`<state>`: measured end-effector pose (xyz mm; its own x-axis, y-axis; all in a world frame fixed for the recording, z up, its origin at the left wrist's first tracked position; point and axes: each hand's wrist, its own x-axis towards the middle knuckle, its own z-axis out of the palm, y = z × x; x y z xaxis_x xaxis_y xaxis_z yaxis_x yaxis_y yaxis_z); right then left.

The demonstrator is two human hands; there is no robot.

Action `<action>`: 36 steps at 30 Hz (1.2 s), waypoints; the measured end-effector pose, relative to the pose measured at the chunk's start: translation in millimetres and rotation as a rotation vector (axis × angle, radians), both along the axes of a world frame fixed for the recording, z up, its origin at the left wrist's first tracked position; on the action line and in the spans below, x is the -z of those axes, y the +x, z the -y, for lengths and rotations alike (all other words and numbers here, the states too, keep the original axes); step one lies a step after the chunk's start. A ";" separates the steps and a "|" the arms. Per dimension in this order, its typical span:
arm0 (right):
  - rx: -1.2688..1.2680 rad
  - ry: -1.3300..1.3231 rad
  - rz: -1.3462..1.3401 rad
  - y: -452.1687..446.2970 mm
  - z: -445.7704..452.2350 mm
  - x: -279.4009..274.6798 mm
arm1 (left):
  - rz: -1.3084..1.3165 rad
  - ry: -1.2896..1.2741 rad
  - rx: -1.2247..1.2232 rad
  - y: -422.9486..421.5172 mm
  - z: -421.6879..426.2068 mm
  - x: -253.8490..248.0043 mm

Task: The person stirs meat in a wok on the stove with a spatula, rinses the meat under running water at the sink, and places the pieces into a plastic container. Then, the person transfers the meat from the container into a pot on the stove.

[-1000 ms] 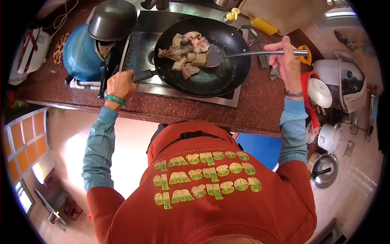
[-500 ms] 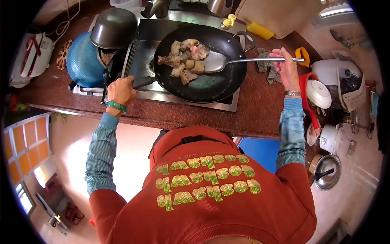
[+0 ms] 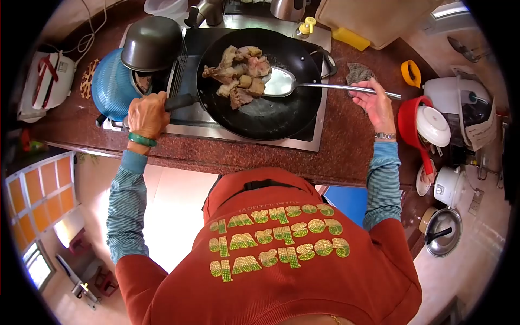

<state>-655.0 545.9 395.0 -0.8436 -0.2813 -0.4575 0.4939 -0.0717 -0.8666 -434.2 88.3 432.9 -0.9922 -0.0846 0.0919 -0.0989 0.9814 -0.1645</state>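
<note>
My left hand (image 3: 148, 115) is wrapped round the handle (image 3: 180, 102) of a black wok (image 3: 271, 122) on the stove (image 3: 303, 142). Several pieces of meat (image 3: 238, 73) lie in the wok's left half. A long metal spatula (image 3: 281, 82) has its blade against the meat, and its shaft runs out over the wok's right rim. My right hand (image 3: 372, 100) holds that shaft near its end, with the fingers bent around it. A green bracelet circles my left wrist and a metal watch my right.
Left of the stove are a dark pot (image 3: 153, 43) and a blue basket (image 3: 112, 84). A soap bottle (image 3: 306, 27), a cloth (image 3: 359, 72) and a yellow ring (image 3: 411, 73) sit behind and right. A red pan (image 3: 410, 122) and a white cooker (image 3: 449, 185) stand at right.
The wok has shifted left with my left hand on its handle. My right hand has moved slightly down and left, and the spatula with it. The camera view has also shifted a little.
</note>
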 end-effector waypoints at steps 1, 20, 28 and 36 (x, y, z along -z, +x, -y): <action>-0.001 -0.015 -0.005 2.3 1.2 0.1 | -0.010 0.000 0.010 -2.2 5.0 2.7; -0.665 0.113 0.198 81.6 66.8 -18.0 | 0.219 0.368 -0.213 -2.4 22.1 17.0; -0.429 0.119 -1.127 22.4 285.3 -32.9 | 0.056 0.200 -0.082 -7.9 14.4 -10.5; -0.344 0.442 -1.554 6.8 396.7 -9.2 | -0.001 0.229 -0.034 -8.0 21.3 0.0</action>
<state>-648.1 149.2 404.2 -0.4713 -0.6259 0.6214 -0.8714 0.2217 -0.4377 -442.1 67.0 432.9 -0.9884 -0.1362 0.0676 -0.1321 0.9893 0.0623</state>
